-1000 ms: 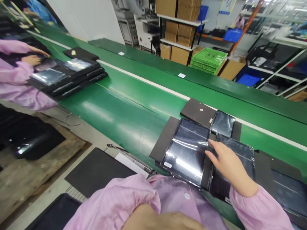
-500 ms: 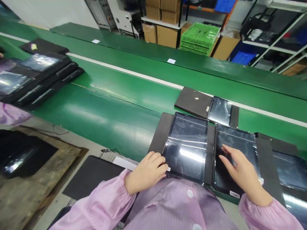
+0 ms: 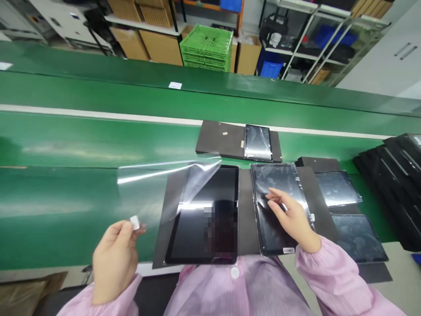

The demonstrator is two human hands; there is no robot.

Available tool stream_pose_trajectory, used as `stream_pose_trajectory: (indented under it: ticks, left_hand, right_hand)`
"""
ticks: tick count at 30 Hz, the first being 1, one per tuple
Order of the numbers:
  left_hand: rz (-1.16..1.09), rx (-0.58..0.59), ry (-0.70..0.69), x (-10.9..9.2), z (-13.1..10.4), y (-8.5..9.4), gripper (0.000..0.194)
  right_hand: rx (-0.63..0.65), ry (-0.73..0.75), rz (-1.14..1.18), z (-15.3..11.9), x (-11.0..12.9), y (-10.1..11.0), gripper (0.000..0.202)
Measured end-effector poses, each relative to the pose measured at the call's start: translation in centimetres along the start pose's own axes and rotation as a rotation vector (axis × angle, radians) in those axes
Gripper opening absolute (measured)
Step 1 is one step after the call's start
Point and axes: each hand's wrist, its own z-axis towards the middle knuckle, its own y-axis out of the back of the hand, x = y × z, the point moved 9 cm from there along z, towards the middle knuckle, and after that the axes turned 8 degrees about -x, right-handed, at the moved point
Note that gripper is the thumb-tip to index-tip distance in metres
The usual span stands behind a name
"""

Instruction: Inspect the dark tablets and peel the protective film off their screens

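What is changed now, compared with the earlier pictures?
The left hand has taken hold of the clear film by its white tab and lifted it leftward, baring much of the left tablet. The right hand stays over the right tablet.

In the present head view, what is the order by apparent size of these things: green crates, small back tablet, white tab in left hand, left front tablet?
1. Left front tablet
2. Green crates
3. Small back tablet
4. White tab, in the left hand
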Motion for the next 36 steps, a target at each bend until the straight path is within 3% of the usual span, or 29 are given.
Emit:
stream_pose_trajectory:
  ticks: [2,3,6,9,11,13,15,16,19,21,25,26,30,33,36]
  left_hand:
    - [-0.339,0.016,0.291,1.9,-0.1,-0.5,0.019]
    - [-0.444,0.036,0.366,2.1,-0.5,-0.8,0.019]
    - [-0.581,0.045,0.282,1.0,-1.7,-0.2,0.019]
    - [-0.540,0.090,0.189,1.2,-3.5,0.6,0.023]
    - [-0.345,0.237,-0.002,0.6,-4.8,0.1,0.015]
    - [-0.108,0.428,-0.426,-1.5,-7.1,-1.0,0.003]
    - [0.084,0.545,-0.867,-3.3,-10.2,-1.9,0.016]
    - [0.152,0.555,-1.015,-3.8,-11.3,-2.1,0.023]
    - [0.284,0.490,-1.169,-4.7,-12.4,-2.3,0.026]
    - [0.321,0.435,-1.191,-5.4,-12.6,-2.4,0.026]
    - [0.331,0.347,-1.210,-6.1,-13.0,-2.4,0.025]
    - [0.333,0.335,-1.208,-6.0,-13.0,-2.4,0.025]
    - [0.320,0.295,-1.214,-5.8,-12.9,-2.3,0.025]
    - [0.352,0.276,-1.247,-6.8,-13.2,-2.4,0.024]
    - [0.511,0.265,-1.226,-8.1,-13.3,-3.8,0.024]
  right_hand:
    - [0.001,-0.092,0.104,0.0,-0.8,-0.5,0.028]
    - [0.018,-0.143,0.164,0.0,-1.0,-0.9,0.028]
    - [0.123,-0.335,0.392,0.3,-1.0,-3.2,0.030]
    - [0.266,-0.535,0.618,1.1,0.6,-6.3,0.036]
    - [0.338,-0.617,0.672,2.0,1.8,-8.2,0.043]
    - [0.378,-0.642,0.634,3.2,2.6,-9.8,0.052]
    - [0.398,-0.601,0.513,4.2,3.0,-10.9,0.056]
    - [0.397,-0.550,0.427,4.5,3.1,-11.2,0.051]
    - [0.385,-0.298,0.166,4.9,4.5,-10.7,0.026]
    - [0.479,-0.130,0.115,3.9,6.0,-10.0,0.017]
    - [1.076,-0.004,0.229,-1.9,7.8,-8.5,0.013]
    - [1.136,-0.037,0.230,-2.8,7.3,-7.7,0.014]
    - [1.076,-0.265,0.245,-3.9,3.6,-5.7,0.021]
    - [1.008,-0.295,0.234,-4.0,2.0,-5.2,0.023]
    - [0.903,-0.296,0.232,-3.4,1.3,-3.9,0.033]
